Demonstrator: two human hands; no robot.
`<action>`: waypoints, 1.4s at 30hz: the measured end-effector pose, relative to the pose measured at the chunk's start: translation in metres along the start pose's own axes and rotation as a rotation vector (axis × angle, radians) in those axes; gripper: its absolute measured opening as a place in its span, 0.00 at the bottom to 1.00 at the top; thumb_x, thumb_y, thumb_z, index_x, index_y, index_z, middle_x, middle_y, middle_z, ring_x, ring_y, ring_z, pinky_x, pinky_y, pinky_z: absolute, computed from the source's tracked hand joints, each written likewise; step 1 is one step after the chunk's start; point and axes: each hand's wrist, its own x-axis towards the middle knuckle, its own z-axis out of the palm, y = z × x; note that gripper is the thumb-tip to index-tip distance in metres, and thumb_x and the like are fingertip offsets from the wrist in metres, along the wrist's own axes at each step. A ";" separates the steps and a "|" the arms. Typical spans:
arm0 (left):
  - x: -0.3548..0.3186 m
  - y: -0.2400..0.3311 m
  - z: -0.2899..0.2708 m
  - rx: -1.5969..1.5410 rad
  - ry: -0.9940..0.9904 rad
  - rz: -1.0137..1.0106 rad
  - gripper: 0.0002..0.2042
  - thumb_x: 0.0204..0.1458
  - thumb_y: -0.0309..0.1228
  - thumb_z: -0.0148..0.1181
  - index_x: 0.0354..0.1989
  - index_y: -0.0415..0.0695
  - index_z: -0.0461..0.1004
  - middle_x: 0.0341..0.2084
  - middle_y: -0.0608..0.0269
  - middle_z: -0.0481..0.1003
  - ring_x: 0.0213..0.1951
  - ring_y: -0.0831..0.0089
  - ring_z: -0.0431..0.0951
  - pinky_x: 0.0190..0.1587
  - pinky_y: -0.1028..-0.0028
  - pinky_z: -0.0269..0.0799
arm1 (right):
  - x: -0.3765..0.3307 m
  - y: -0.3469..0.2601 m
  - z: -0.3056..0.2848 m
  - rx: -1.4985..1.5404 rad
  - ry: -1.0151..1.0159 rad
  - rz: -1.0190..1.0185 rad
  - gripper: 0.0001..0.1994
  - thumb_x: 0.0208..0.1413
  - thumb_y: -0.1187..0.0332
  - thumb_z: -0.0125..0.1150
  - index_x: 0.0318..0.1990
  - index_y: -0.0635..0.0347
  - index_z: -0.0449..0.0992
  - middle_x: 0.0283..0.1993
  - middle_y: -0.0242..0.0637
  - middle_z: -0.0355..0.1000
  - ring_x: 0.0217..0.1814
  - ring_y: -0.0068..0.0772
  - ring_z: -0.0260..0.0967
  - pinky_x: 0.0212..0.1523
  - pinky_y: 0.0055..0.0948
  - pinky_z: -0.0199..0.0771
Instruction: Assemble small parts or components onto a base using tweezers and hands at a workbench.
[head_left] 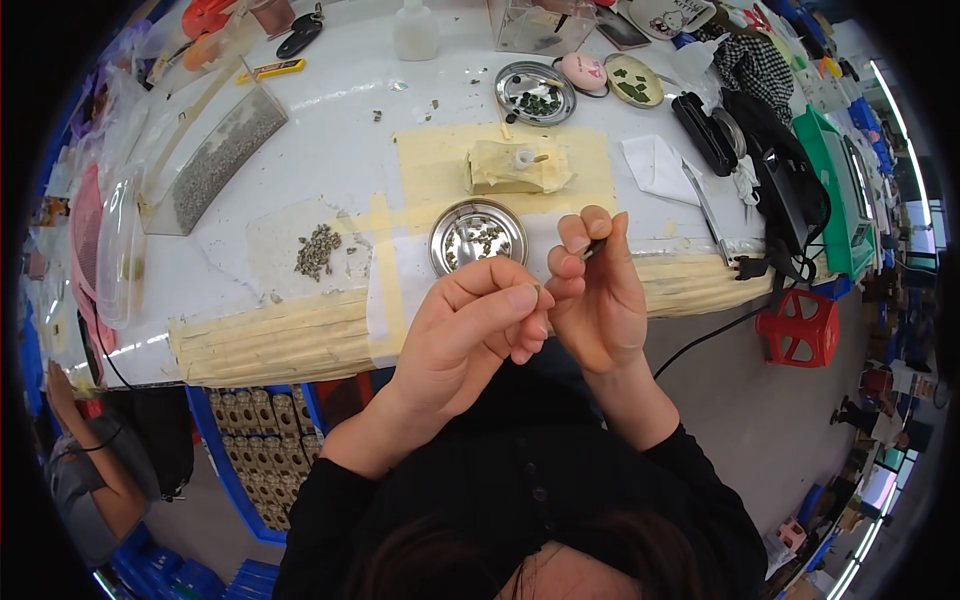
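L fingers [522,297] pressed tog. (contents unclear), R fingers [618,240] round sm. dk. piece [594,248], nr. dish [434,240]

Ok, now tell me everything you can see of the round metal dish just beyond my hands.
The round metal dish is shallow, silvery and shiny, like polished steel, with a narrow raised rim. Small greenish-brown bits lie loosely scattered across its floor, leaving bare metal between them. It sits flat and right way up on the worktable, on the near side of the yellowish block. The left hand overlaps its lower edge in the view; whether they touch can't be told.
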 end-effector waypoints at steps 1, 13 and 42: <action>0.000 0.001 -0.001 -0.022 -0.009 -0.002 0.06 0.58 0.29 0.53 0.34 0.39 0.73 0.24 0.66 0.73 0.27 0.82 0.71 0.29 0.82 0.67 | 0.001 -0.005 0.001 -0.119 0.015 -0.059 0.16 0.68 0.56 0.35 0.43 0.59 0.66 0.42 0.36 0.67 0.45 0.33 0.75 0.41 0.23 0.80; 0.008 0.009 -0.019 -0.217 -0.106 -0.056 0.06 0.58 0.28 0.52 0.34 0.39 0.73 0.22 0.65 0.71 0.26 0.78 0.69 0.27 0.81 0.64 | 0.050 -0.031 0.000 -1.164 0.128 -0.527 0.11 0.65 0.67 0.48 0.40 0.68 0.69 0.39 0.37 0.70 0.42 0.29 0.74 0.48 0.28 0.77; 0.014 0.009 -0.028 -0.295 -0.108 -0.093 0.07 0.57 0.28 0.49 0.32 0.39 0.72 0.20 0.66 0.70 0.20 0.78 0.62 0.21 0.82 0.57 | 0.051 -0.025 -0.013 -1.427 0.006 -0.583 0.07 0.63 0.73 0.50 0.41 0.69 0.71 0.42 0.41 0.69 0.43 0.28 0.70 0.47 0.24 0.71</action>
